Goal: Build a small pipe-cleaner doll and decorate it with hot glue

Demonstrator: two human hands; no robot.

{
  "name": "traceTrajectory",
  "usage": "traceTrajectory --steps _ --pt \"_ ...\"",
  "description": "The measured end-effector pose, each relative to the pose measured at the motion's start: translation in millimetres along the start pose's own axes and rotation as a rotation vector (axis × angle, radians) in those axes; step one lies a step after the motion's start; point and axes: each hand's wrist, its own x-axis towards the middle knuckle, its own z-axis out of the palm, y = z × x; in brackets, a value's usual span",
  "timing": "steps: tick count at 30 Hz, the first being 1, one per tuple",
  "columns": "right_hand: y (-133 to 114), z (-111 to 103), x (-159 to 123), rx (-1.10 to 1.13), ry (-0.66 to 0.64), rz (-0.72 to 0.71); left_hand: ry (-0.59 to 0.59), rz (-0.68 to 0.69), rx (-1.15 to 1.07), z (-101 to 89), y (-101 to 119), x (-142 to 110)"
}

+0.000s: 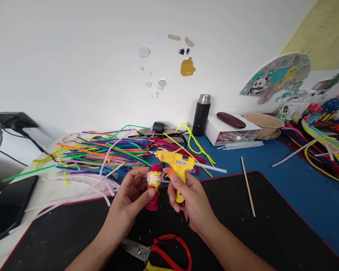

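Pipe-cleaner figure stands upright, pinched between thumb and fingers of my left hand, while my right hand grips the yellow glue gun. I'd hold both steady, fingertips clear of the nozzle near the figure's top, and squeeze lightly. Scissors lie on the black mat; loose stems spread behind.
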Motion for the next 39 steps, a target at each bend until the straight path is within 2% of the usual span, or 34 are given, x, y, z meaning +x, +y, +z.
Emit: traceTrajectory --steps 39 --pt "0.8 0.2 0.5 0.01 -0.006 0.009 0.008 0.009 0.045 4.3 5.2 -1.8"
